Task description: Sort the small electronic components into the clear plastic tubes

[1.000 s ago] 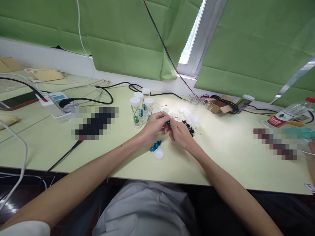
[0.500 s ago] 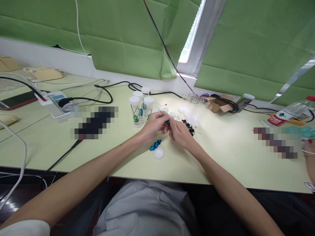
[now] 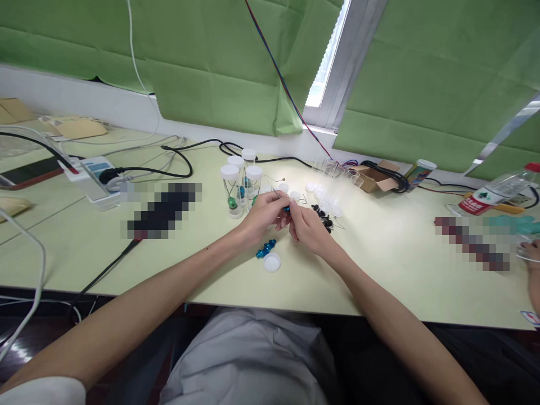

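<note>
My left hand and my right hand meet over the table, fingers pinched around a small shiny blue piece. A thin metal wire sticks up from it by my left fingers; fingertips hide most of the piece. Several similar blue pieces lie together just below my hands, beside a white round cap. Close to my left hand stand several clear tubes with white caps, holding green or blue pieces on wires. Black small parts with thin wires lie beyond my right hand.
White caps and open clear tubes lie near the wall. A cardboard box with black cable, a bottle and another person's hand are to the right. A power strip and cables are left.
My two hands stay together on the blue piece with hardly any movement. At the right edge, the other person's hand has shifted slightly.
</note>
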### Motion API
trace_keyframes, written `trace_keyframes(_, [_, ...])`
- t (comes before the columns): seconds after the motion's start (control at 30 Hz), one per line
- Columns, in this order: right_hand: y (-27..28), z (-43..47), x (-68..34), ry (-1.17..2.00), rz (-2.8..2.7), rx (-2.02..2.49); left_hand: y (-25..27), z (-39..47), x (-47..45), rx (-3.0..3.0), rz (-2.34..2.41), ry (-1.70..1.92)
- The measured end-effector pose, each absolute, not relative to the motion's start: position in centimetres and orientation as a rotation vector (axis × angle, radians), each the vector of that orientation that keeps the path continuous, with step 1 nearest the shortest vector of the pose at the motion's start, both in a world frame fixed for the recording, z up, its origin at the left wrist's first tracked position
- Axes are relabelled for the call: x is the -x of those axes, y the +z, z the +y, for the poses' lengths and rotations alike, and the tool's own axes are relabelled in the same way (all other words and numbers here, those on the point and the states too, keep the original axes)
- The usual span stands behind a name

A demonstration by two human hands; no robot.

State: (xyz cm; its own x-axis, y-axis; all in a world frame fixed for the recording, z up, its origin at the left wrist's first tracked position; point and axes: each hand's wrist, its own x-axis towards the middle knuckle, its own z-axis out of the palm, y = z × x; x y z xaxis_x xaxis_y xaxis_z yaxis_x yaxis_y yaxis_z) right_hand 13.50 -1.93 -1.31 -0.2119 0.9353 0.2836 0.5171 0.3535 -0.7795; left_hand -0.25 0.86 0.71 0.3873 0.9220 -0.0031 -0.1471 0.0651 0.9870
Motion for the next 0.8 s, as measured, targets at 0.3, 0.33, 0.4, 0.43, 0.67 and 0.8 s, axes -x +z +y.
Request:
trace_keyframes(0.3, [-0.91, -1.98, -13.43, 0.728, -1.808, 1.258, 0.64, 0.94, 0.11, -1.230, 0.768, 0.990])
trace_keyframes(0.33, [-0.91, -1.96, -13.44, 0.729, -1.798, 1.261, 0.60, 0.95, 0.08, -1.223, 0.758, 0.992])
trace_keyframes(0.4, [-0.94, -1.91, -13.49, 0.724, -1.782, 1.269, 0.55, 0.97, 0.03, -1.209, 0.743, 0.996])
trace_keyframes(0.43, [-0.95, -1.88, -13.51, 0.720, -1.777, 1.272, 0.53, 0.98, 0.02, -1.204, 0.737, 0.998])
trace_keyframes(0.67, [-0.90, -1.89, -13.52, 0.717, -1.698, 1.309, 0.45, 0.96, 0.07, -1.209, 0.688, 1.004])
trace_keyframes(0.8, [-1.01, -1.83, -13.49, 0.773, -1.657, 1.294, 0.48, 0.97, 0.08, -1.209, 0.678, 1.005])
